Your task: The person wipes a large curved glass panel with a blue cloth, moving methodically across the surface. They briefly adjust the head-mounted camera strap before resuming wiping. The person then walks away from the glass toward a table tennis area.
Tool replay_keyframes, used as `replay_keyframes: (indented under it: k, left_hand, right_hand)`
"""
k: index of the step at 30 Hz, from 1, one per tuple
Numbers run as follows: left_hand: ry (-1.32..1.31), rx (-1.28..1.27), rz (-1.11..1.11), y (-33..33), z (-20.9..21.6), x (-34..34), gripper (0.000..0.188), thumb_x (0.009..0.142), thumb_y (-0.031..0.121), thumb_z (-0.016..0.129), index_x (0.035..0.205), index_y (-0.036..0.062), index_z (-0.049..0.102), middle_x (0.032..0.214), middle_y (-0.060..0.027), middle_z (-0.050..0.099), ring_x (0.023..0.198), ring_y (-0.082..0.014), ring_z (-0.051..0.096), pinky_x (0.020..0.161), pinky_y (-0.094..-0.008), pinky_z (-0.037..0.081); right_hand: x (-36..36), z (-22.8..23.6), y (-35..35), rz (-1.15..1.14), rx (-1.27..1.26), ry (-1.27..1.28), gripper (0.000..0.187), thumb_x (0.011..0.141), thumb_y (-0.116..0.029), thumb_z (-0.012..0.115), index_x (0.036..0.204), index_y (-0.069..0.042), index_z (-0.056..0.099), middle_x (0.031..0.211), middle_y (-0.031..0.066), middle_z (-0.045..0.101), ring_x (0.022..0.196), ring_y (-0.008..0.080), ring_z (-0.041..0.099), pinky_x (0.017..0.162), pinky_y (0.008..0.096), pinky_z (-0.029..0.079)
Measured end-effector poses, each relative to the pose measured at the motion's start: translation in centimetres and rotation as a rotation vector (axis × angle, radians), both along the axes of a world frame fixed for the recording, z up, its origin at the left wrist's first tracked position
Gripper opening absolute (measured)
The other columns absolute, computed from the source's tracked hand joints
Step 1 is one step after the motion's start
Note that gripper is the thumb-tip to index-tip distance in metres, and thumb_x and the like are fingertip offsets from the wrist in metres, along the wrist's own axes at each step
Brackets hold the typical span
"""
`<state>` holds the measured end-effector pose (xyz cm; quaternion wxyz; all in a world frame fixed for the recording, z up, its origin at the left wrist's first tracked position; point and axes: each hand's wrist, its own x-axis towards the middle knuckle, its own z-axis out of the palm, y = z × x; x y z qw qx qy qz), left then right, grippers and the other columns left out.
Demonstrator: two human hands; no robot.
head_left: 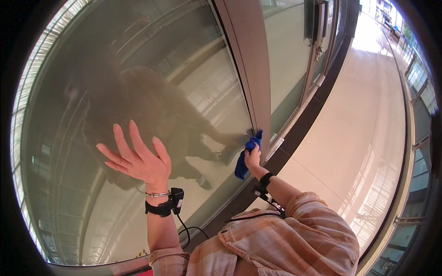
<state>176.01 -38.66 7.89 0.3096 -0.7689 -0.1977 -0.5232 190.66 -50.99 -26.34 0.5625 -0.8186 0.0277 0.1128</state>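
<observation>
My left hand (140,156) is raised before the large glass pane (202,87), its fingers spread and nothing in it. Whether its fingertips touch the glass I cannot tell. Lower and to the right, my right hand (252,157) grips a crumpled blue cloth (241,164). Part of the cloth sticks up above the fingers, and the rest hangs down on the left. Hand and cloth are at the lower end of the brown upright frame (251,60), by the edge of the pane. My reflection shows in the glass.
A dark tiled strip (294,138) runs along the foot of the glass wall. Beyond the frame stands a glass door with a handle (324,20). A pale tiled floor (350,119) stretches along the right to a railing (416,147). Black cables (186,230) hang from my wrist straps.
</observation>
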Motion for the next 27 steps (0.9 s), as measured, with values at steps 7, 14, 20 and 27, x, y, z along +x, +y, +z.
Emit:
replay_keyframes:
  k: [7,14,20,27]
  left_hand:
    - [0.011,-0.009,0.018,-0.2,-0.1,0.1,0.050,0.091,0.033,0.048,0.136,0.0137,0.046,0.149,-0.0093,0.032,0.139,-0.0475,0.014,0.104,-0.0644,0.014]
    - [0.001,-0.003,0.005,-0.1,0.1,0.0,0.045,0.091,0.031,0.047,0.131,0.0102,0.052,0.145,-0.0128,0.038,0.136,-0.0520,0.018,0.108,-0.0595,0.007]
    - [-0.002,0.024,0.004,-0.4,0.4,0.6,0.045,0.091,0.031,0.046,0.130,0.0100,0.052,0.144,-0.0122,0.039,0.135,-0.0525,0.021,0.109,-0.0589,0.007]
    - [0.002,0.029,0.017,-0.1,0.1,-0.2,0.049,0.089,0.028,0.049,0.136,0.0126,0.046,0.147,-0.0094,0.035,0.137,-0.0488,0.020,0.108,-0.0595,0.011]
  right_hand:
    - [8.9,4.3,-1.3,-0.256,0.542,-0.314,0.052,0.089,-0.020,0.057,0.135,-0.003,0.040,0.119,0.0218,0.054,0.112,0.0356,0.052,0.098,0.0405,0.040]
    - [5.6,22.1,0.3,-0.094,0.313,-1.046,0.054,0.079,-0.007,0.062,0.130,-0.012,0.048,0.130,0.0291,0.035,0.115,0.0475,0.043,0.096,0.0442,0.039]
    - [7.2,11.9,1.5,-0.381,0.234,-0.772,0.052,0.089,-0.017,0.054,0.134,0.002,0.035,0.132,0.0297,0.033,0.116,0.0477,0.042,0.097,0.0465,0.038]
    - [6.0,20.5,1.7,-0.276,0.369,-0.990,0.046,0.086,-0.013,0.059,0.130,-0.006,0.047,0.126,0.0278,0.039,0.111,0.0452,0.045,0.095,0.0463,0.040]
